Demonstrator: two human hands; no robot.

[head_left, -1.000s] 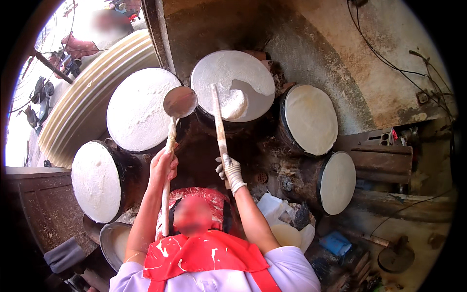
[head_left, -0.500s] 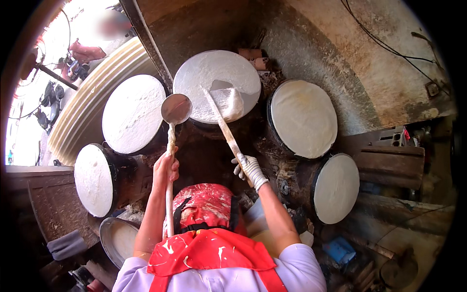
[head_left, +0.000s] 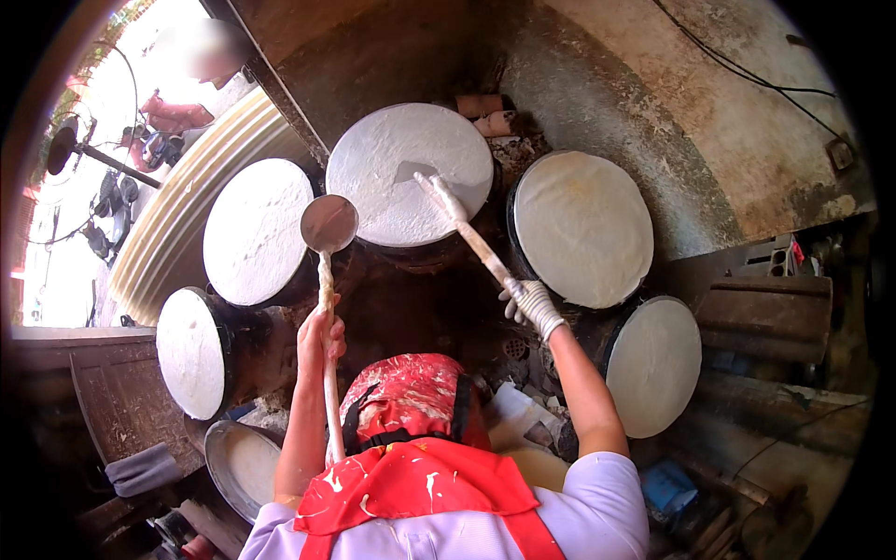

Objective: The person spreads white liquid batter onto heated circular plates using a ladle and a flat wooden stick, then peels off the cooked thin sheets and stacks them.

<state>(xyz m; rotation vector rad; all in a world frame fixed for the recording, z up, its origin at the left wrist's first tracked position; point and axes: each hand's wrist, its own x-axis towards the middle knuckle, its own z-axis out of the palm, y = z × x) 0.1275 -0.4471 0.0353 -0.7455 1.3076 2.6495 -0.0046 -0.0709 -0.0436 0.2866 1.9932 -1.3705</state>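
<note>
The left hand [head_left: 321,338] grips a ladle [head_left: 326,269]. The right hand [head_left: 533,306] clasps a wooden stick [head_left: 481,246] over the round griddle [head_left: 405,172] beyond both.

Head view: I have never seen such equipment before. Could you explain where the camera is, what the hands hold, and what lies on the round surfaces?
There is no robot: a person works with two hands. The view comes from a fisheye camera worn on the head, looking down, so straight edges bend. The bare left hand holds a long-handled ladle. The gloved right hand grips a wooden stick, whose far end reaches over the middle round surface. A white layer covers most of that surface, leaving a grey patch. Four more pale round tops stand around it, two on each side.
</note>
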